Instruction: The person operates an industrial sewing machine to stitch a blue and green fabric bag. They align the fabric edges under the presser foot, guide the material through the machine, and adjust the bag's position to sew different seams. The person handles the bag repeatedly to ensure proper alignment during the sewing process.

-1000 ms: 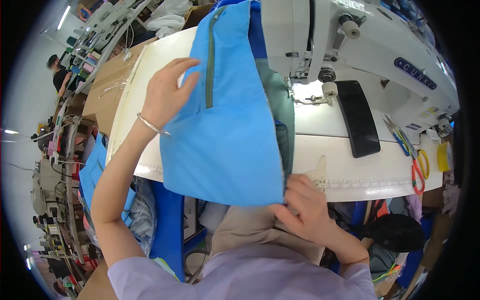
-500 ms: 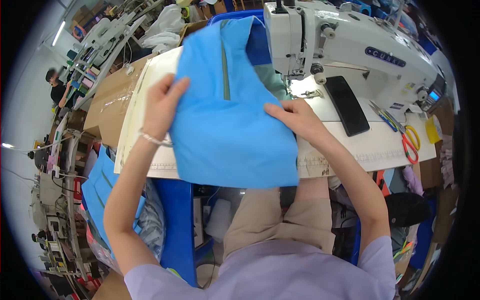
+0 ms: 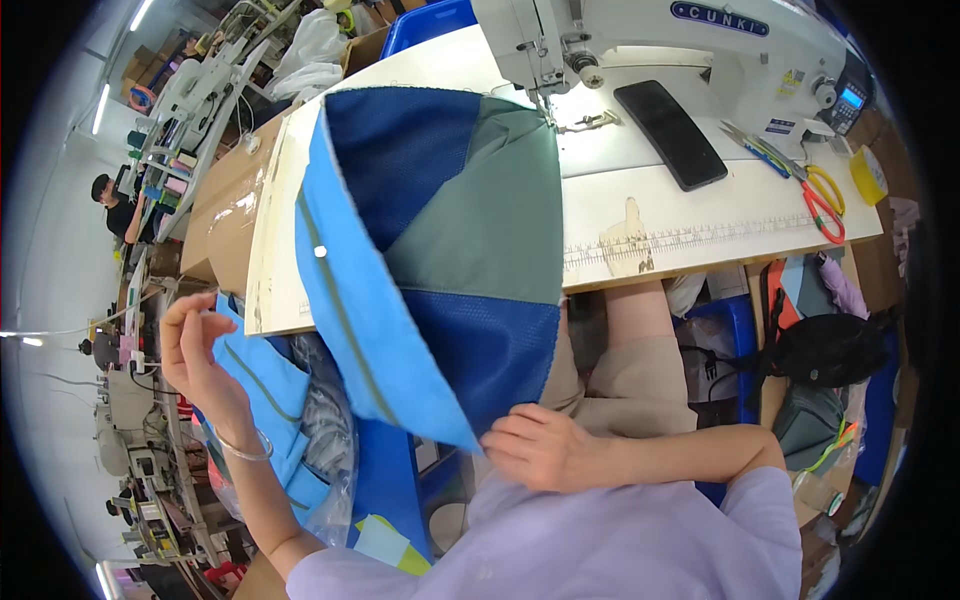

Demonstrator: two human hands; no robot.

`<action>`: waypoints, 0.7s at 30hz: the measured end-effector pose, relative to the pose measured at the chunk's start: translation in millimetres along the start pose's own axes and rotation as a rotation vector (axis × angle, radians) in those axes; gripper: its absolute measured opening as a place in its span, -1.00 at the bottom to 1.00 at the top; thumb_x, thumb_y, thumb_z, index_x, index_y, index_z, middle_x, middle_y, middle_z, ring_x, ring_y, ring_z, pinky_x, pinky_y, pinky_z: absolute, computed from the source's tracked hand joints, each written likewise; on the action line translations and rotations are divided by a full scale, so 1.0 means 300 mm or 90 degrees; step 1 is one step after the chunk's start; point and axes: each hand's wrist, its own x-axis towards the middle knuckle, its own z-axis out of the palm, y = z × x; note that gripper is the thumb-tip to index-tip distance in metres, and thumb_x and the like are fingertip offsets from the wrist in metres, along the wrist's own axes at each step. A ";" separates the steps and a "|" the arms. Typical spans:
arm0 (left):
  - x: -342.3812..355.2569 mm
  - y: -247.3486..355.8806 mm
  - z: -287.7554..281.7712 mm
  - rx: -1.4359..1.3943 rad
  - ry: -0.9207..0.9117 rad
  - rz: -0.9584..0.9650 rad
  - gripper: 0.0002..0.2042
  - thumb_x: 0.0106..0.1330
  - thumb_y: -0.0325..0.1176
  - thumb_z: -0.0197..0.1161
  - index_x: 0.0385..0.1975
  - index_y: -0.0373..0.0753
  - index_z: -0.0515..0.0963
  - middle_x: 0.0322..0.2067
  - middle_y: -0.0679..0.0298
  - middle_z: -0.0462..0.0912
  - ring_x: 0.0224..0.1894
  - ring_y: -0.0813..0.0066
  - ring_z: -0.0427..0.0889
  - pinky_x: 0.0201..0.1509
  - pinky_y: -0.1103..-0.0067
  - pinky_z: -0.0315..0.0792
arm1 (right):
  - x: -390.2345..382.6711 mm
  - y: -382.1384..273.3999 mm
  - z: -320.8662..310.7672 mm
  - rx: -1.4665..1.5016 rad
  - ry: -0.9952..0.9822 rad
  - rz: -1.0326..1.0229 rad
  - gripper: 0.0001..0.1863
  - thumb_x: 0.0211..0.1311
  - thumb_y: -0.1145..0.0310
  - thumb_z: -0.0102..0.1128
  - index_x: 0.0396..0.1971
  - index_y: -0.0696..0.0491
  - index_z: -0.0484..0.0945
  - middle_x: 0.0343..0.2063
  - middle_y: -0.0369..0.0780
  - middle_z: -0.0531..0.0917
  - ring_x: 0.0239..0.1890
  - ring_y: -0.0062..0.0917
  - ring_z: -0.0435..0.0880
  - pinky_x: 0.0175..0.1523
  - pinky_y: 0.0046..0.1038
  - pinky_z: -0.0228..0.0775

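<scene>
A sewn fabric panel (image 3: 480, 225) in navy and grey-green lies over the front of the sewing table, its near end hanging past the edge. Along its left side a light blue flap (image 3: 340, 290) is folded over, with a dark green strip and a small white spot on it. My right hand (image 3: 540, 447) pinches the lower corner of this piece. Off to the left, my left hand (image 3: 205, 365) is raised with fingers apart and holds nothing, near more light blue fabric (image 3: 265, 375). The panel's far corner lies by the sewing machine's (image 3: 535, 50) needle area.
On the white tabletop (image 3: 600, 240) are a black phone (image 3: 670, 133), scissors (image 3: 815, 190) with red and yellow handles and a yellow tape roll (image 3: 868, 175). A cardboard box (image 3: 225, 210) stands left. A blue bin (image 3: 430, 25) is behind. Another person (image 3: 125, 205) sits far left.
The light blue piece, held up between both hands before, now lies turned with its navy and grey-green side showing. My left hand let go and moved left; my right hand moved down to the near corner.
</scene>
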 end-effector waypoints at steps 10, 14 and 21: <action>-0.062 -0.022 0.784 0.246 -0.487 0.266 -0.56 0.40 -0.22 0.16 0.18 -0.34 0.51 0.08 -0.13 0.62 0.11 -0.09 0.62 0.22 0.22 0.48 | -0.045 -0.009 -0.021 -0.057 -0.066 0.021 -0.83 0.09 0.45 0.31 -0.35 0.23 0.64 -0.22 -0.10 0.62 -0.10 -0.31 0.58 0.08 -0.33 0.46; 0.092 -0.178 1.008 0.470 -0.625 0.007 -0.26 0.37 0.20 0.07 0.37 -0.28 0.36 0.14 -0.33 0.53 0.19 -0.35 0.52 0.31 0.06 0.39 | -0.116 0.078 -0.017 0.098 0.053 0.179 -0.84 0.27 0.43 0.27 -0.28 0.23 0.65 -0.17 -0.12 0.65 -0.08 -0.42 0.62 0.08 -0.38 0.49; -0.035 -0.184 1.066 0.632 -0.621 0.083 -0.17 0.41 0.32 -0.06 0.55 -0.08 0.06 0.44 -0.38 0.07 0.42 -0.48 0.15 0.43 -0.20 0.05 | -0.076 0.304 -0.107 0.653 0.123 0.834 -0.50 0.36 0.17 0.34 0.08 0.29 0.60 -0.04 -0.17 0.70 -0.02 -0.56 0.64 0.11 -0.48 0.50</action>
